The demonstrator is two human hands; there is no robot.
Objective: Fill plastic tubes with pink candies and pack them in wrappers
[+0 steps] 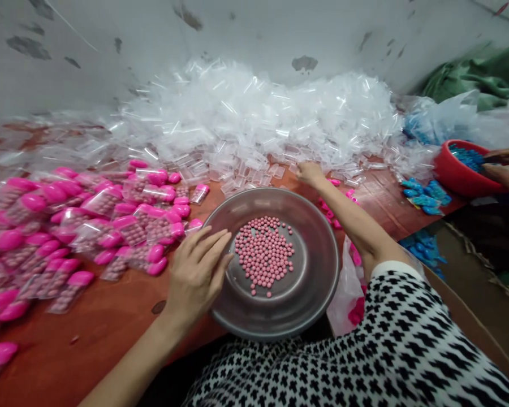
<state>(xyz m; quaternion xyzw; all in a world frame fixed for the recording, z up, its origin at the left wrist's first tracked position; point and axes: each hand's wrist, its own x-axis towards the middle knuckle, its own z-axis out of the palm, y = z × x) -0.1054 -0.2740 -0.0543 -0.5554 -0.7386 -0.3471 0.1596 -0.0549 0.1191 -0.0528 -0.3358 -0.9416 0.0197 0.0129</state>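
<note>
My left hand (197,277) is open, its fingers close together and gently curved, lying over the left rim of a round, shallow steel bowl (318,265) and holding nothing I can see. In the middle of that bowl sits a loose cluster of small, round pink pills (263,254), well clear of my fingertips. My right arm stretches far past the bowl, and my right hand (310,174) is bunched, with its fingertips (301,168) pressed into the near edge of a large heap of clear, narrow plastic sleeves (254,113); I cannot tell whether they have closed on 1 sleeve. To my left, clear packets of pink pills with bright pink caps (127,229) lie scattered across an orange-red table (102,322). My black-and-white patterned sleeve (390,339) fills the near right. Far right, a co-worker's hands (507,169) reach over a red plastic basin (458,175) of blue pieces.
</note>
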